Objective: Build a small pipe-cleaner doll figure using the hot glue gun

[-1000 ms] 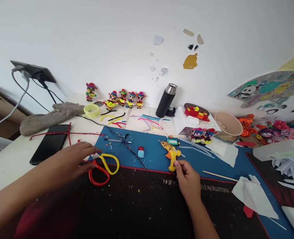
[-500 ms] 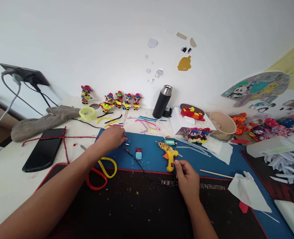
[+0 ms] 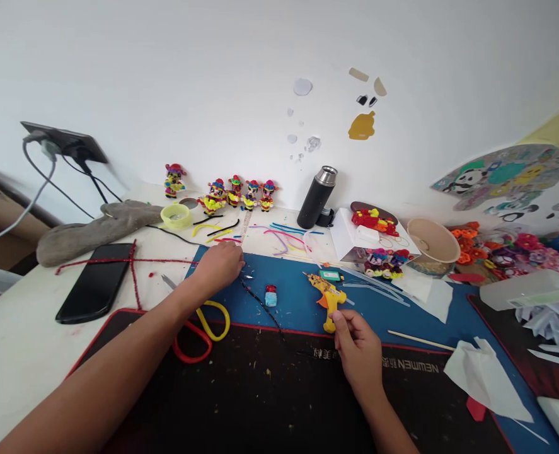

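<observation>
My left hand reaches across the blue mat, fingers curled down over a small tool near a black wire; what it grips is hidden. My right hand rests on the mat, fingers pinched at the handle base of the yellow glue gun. Between the hands stands a small red and blue figure. Scissors with red and yellow handles lie under my left forearm.
A black phone and a red pipe-cleaner cross lie at left. Colourful figurines, a black flask, a white box, a paper bowl and loose pipe cleaners line the back. White paper lies right.
My left hand moved from beside the scissors forward and right to the small tool on the blue mat. My right hand stayed at the glue gun handle.
</observation>
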`<move>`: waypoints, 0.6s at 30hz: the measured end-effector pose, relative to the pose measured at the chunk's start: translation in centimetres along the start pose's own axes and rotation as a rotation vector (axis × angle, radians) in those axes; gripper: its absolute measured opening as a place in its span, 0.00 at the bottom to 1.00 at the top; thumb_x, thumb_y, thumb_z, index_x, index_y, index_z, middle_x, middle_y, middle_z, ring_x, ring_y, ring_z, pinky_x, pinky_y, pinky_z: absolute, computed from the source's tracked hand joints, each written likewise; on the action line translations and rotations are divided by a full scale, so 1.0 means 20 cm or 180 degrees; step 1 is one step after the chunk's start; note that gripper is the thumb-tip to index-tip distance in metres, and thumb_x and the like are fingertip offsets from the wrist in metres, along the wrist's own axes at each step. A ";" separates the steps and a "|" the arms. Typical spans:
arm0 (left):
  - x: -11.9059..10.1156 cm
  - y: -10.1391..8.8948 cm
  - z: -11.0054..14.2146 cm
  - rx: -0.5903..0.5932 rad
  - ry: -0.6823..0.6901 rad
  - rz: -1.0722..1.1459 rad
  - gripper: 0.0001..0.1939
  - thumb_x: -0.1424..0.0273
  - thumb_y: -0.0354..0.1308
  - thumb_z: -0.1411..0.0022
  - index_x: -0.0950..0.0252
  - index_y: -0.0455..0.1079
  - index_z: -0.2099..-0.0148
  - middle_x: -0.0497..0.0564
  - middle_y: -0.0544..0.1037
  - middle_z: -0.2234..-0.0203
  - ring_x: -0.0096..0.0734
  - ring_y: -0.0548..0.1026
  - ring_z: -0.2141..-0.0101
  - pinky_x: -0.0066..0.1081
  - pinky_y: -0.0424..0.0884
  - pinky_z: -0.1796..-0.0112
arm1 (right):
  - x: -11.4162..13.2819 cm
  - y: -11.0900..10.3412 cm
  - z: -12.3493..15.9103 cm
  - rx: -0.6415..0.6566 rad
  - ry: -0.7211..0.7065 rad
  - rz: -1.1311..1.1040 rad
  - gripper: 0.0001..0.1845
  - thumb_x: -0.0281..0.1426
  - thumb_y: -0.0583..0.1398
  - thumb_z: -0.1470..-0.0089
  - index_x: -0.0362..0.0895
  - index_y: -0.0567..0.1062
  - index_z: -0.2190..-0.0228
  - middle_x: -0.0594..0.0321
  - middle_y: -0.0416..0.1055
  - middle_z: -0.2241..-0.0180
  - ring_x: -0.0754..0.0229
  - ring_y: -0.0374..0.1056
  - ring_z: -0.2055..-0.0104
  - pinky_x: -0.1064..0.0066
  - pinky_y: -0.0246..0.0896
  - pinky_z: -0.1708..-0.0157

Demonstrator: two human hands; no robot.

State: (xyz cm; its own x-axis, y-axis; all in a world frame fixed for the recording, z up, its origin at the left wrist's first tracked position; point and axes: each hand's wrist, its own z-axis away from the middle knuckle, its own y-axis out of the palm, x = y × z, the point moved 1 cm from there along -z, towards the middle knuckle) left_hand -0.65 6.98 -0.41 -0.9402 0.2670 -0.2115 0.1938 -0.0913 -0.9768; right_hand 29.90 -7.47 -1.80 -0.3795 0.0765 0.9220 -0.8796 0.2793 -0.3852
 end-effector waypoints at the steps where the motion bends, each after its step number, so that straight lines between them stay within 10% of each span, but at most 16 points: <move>1: -0.01 -0.01 0.00 -0.0029 0.0023 0.0030 0.06 0.71 0.58 0.35 0.64 0.76 0.64 0.63 0.83 0.61 0.56 0.81 0.54 0.43 0.73 0.54 | 0.02 0.01 0.00 0.0081 -0.0002 -0.0043 0.27 0.55 0.62 0.39 0.43 0.80 0.68 0.70 0.60 0.85 0.63 0.55 0.84 0.72 0.52 0.83; 5: -0.05 -0.07 0.04 -0.0239 0.0165 0.0309 0.09 0.67 0.53 0.30 0.62 0.74 0.59 0.60 0.83 0.58 0.51 0.80 0.54 0.42 0.73 0.53 | 0.10 0.08 -0.02 0.0362 -0.0189 -0.0145 0.24 0.51 0.61 0.36 0.43 0.79 0.69 0.70 0.61 0.84 0.63 0.57 0.83 0.73 0.52 0.82; 10: -0.11 -0.12 0.13 0.0028 0.0093 0.2596 0.09 0.59 0.55 0.30 0.58 0.68 0.60 0.47 0.81 0.72 0.36 0.77 0.74 0.34 0.72 0.69 | 0.22 0.23 -0.12 0.0924 -0.0230 -0.0465 0.21 0.48 0.61 0.35 0.43 0.78 0.70 0.71 0.62 0.85 0.65 0.56 0.83 0.73 0.52 0.81; 18: -0.17 -0.07 0.19 -0.0492 -0.0050 0.3872 0.15 0.55 0.65 0.37 0.60 0.70 0.59 0.46 0.77 0.72 0.34 0.77 0.70 0.33 0.74 0.66 | 0.29 0.51 -0.30 0.1297 -0.0023 -0.1107 0.23 0.53 0.63 0.39 0.45 0.75 0.65 0.71 0.63 0.82 0.66 0.55 0.83 0.74 0.51 0.83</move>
State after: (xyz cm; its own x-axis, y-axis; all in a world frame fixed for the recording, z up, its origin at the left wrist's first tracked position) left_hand 1.17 2.55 1.87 -0.1264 0.0755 -0.9891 0.9779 -0.1581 -0.1371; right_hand 20.45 1.46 -0.13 -0.0465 0.0387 0.9982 -0.9933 -0.1073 -0.0421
